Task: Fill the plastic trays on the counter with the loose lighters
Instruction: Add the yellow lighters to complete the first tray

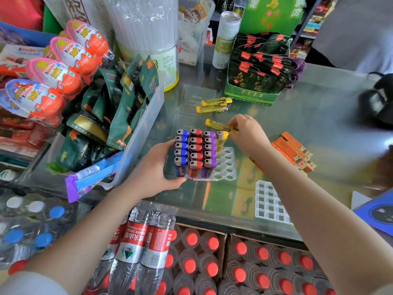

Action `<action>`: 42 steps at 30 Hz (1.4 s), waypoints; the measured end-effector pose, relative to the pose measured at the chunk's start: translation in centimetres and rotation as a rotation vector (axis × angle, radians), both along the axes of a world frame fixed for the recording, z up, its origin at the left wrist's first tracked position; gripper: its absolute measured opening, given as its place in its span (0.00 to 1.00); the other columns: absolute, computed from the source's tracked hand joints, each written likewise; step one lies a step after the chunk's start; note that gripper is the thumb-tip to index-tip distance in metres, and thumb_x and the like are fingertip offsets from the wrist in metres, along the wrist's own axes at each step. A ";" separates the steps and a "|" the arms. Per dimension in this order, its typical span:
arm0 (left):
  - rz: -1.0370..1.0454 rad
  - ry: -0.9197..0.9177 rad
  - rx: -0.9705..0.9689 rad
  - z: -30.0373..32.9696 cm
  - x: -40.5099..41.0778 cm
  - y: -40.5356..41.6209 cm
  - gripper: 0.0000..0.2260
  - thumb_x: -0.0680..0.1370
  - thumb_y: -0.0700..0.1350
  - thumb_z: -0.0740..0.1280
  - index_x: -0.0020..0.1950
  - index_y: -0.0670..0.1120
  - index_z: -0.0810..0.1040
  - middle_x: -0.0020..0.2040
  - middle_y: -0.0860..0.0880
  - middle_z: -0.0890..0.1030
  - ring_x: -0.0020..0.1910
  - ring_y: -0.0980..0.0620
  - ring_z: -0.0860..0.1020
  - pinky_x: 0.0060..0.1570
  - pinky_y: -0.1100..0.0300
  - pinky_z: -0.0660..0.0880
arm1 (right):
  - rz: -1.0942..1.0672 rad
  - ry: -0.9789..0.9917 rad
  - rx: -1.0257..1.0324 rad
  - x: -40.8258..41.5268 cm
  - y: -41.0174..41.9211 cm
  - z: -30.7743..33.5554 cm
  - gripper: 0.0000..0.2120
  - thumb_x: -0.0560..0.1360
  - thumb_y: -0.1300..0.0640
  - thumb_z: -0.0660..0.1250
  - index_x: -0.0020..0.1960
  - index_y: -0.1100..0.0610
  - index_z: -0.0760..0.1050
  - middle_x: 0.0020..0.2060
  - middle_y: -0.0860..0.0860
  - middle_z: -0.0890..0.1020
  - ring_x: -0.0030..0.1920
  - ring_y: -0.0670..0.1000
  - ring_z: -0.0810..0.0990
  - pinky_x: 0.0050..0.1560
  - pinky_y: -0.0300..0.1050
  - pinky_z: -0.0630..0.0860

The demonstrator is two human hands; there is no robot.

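Note:
A clear plastic tray [227, 167] sits mid-counter with rows of blue [181, 154], red [195, 154] and purple lighters [209, 154] standing in it. One yellow lighter [221, 139] stands in the fourth row's far slot; the other slots of that row are bare. My left hand [158, 169] grips the tray's left side. My right hand [247, 135] holds a yellow lighter [217, 124] lying level just above the tray's far right corner. Two loose yellow lighters [213, 105] lie farther back. A second, empty grid tray [270, 203] lies at the near right, under my right forearm.
A clear bin of green snack packets [136, 133] stands left of the tray. A green display box [253, 81] and a can [226, 39] stand behind. Orange packs [295, 150] lie to the right. Water bottles [191, 262] fill boxes below the counter edge.

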State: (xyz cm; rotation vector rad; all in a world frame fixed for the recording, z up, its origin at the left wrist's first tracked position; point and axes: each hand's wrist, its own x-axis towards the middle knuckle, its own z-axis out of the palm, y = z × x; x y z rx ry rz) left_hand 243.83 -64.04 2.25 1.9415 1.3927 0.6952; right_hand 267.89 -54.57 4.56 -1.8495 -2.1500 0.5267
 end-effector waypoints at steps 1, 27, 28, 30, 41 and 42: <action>-0.003 -0.006 0.004 0.2 0.1 -0.1 0.25 0.65 0.52 0.73 0.59 0.54 0.71 0.56 0.58 0.76 0.60 0.56 0.73 0.60 0.50 0.71 | -0.025 0.024 -0.031 0.5 -0.6 0.1 0.12 0.72 0.58 0.68 0.53 0.59 0.73 0.50 0.56 0.76 0.50 0.56 0.73 0.49 0.47 0.70; -0.013 -0.012 0.006 2.2 0.9 -1.1 0.22 0.67 0.44 0.74 0.54 0.57 0.69 0.49 0.66 0.74 0.51 0.73 0.70 0.46 0.75 0.66 | 0.597 -0.209 0.422 0.6 -8.9 0.7 0.10 0.66 0.58 0.74 0.46 0.57 0.79 0.41 0.54 0.82 0.37 0.57 0.79 0.32 0.48 0.79; -0.010 -0.009 0.005 2.2 0.9 -1.1 0.22 0.67 0.44 0.74 0.54 0.57 0.69 0.49 0.66 0.73 0.51 0.74 0.70 0.47 0.75 0.66 | 0.628 -0.232 0.449 0.4 -8.8 0.6 0.07 0.68 0.58 0.71 0.45 0.59 0.78 0.40 0.55 0.82 0.36 0.58 0.79 0.30 0.47 0.79; -0.011 -0.015 0.010 2.3 1.0 -1.1 0.22 0.67 0.43 0.75 0.54 0.58 0.68 0.49 0.66 0.73 0.51 0.76 0.69 0.47 0.78 0.65 | 0.624 -0.224 0.486 0.4 -8.8 0.7 0.07 0.72 0.58 0.62 0.44 0.61 0.77 0.38 0.56 0.81 0.36 0.58 0.79 0.29 0.46 0.78; -0.017 -0.027 0.007 2.1 0.9 -1.1 0.22 0.66 0.43 0.75 0.55 0.55 0.70 0.49 0.66 0.73 0.51 0.74 0.70 0.49 0.81 0.63 | 0.103 0.484 0.319 0.1 -9.0 2.1 0.10 0.75 0.64 0.64 0.56 0.60 0.71 0.39 0.53 0.79 0.39 0.48 0.79 0.42 0.34 0.74; -0.017 -0.030 0.006 2.1 0.9 -1.1 0.22 0.66 0.43 0.75 0.55 0.55 0.70 0.49 0.66 0.74 0.51 0.74 0.71 0.49 0.81 0.63 | 0.124 0.471 0.313 0.2 -9.0 2.0 0.10 0.75 0.65 0.64 0.56 0.60 0.71 0.39 0.52 0.79 0.40 0.49 0.80 0.42 0.37 0.76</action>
